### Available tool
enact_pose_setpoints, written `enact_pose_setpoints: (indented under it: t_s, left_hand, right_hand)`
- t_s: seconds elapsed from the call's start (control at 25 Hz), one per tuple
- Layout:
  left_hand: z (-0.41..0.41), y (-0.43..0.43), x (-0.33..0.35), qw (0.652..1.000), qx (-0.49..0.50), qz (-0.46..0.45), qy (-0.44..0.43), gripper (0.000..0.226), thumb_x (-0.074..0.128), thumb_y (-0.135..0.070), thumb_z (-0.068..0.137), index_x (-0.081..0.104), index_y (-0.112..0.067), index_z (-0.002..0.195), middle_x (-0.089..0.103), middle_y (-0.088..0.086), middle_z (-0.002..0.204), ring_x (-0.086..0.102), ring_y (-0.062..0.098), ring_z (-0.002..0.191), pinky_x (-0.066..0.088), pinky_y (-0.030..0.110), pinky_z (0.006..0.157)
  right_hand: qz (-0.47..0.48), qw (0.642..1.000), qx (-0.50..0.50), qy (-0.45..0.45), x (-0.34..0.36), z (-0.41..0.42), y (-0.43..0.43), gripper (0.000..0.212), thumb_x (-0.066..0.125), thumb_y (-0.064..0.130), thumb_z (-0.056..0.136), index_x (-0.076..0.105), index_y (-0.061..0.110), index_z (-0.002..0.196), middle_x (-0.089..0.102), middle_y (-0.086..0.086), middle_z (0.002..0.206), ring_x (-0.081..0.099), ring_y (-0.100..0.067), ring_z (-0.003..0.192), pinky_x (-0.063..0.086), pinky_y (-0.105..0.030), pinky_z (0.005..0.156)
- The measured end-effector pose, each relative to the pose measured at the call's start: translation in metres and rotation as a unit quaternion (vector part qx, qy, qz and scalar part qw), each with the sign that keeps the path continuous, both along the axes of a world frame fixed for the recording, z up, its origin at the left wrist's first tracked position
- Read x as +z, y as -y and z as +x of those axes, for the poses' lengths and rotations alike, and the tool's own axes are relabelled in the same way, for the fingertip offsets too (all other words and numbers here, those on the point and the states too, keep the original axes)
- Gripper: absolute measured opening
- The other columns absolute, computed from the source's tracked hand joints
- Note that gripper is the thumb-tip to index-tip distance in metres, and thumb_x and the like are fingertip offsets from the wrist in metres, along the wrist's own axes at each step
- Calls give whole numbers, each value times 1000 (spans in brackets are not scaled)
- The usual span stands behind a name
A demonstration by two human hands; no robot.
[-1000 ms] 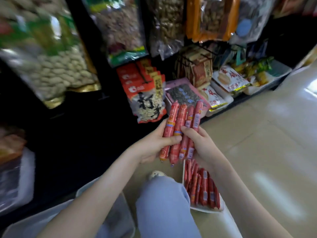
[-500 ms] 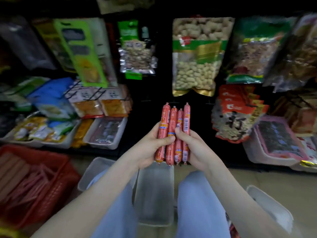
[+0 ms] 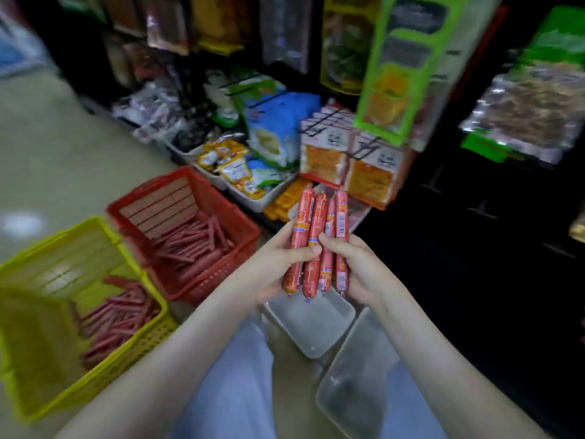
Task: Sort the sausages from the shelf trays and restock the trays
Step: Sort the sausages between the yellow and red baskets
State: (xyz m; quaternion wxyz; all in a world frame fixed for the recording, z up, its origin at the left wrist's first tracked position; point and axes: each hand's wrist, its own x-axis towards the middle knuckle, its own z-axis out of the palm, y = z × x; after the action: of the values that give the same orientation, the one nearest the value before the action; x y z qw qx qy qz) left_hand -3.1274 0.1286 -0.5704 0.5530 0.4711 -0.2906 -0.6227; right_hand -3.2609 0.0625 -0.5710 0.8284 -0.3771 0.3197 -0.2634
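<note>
Four sausages (image 3: 319,245) are standing upright, both hands gripping them, left hand (image 3: 278,261) and right hand (image 3: 357,267), just right of the red basket (image 3: 221,274).

- Held sausages (image 3: 318,217), yours: orange-red wrappers, yellow and blue label bands; the rightmost carries a white barcode panel.
- Red basket (image 3: 218,274): red lattice walls, a pale slatted panel on the far wall.
- Red-basket sausages (image 3: 190,245): dull dark red.
- Yellow basket (image 3: 136,350): bright yellow lattice.
- Yellow-basket sausages (image 3: 117,318): the same dull red.
- Trays (image 3: 316,324): translucent, greyish-white.
- Your trousers (image 3: 234,391): pale blue.
- Floor (image 3: 63,147): glossy beige.
- Hanging packet (image 3: 402,58): lime-green border, dark and orange-yellow panels.
- Shelf packet (image 3: 278,122): blue and white.
- Twin packets (image 3: 370,175): orange below, white tops with black marks.
</note>
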Motion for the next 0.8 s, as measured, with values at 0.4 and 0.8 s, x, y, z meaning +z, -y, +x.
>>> enact_pose_setpoints:
  t_s: [0.4, 0.8]
  left_hand:
    - [223, -67, -87, 969, 210, 99, -88, 38, 56, 0, 89, 49, 2, 126, 64, 19, 119, 64, 34, 106, 48, 50, 94]
    - [303, -151, -155, 899, 393, 141, -128, 30, 55, -1, 87, 50, 1, 117, 67, 9, 82, 66, 17, 65, 57, 30, 59]
  right_hand:
    - [59, 992, 99, -47, -70, 248, 2, 13, 45, 15, 97, 56, 7, 100, 66, -6, 67, 67, -18, 61, 57, -30, 59]
    - [-37, 929, 338, -146, -171, 355, -47, 27, 52, -4, 90, 51, 7, 115, 59, -8, 95, 54, -15, 74, 45, -27, 63]
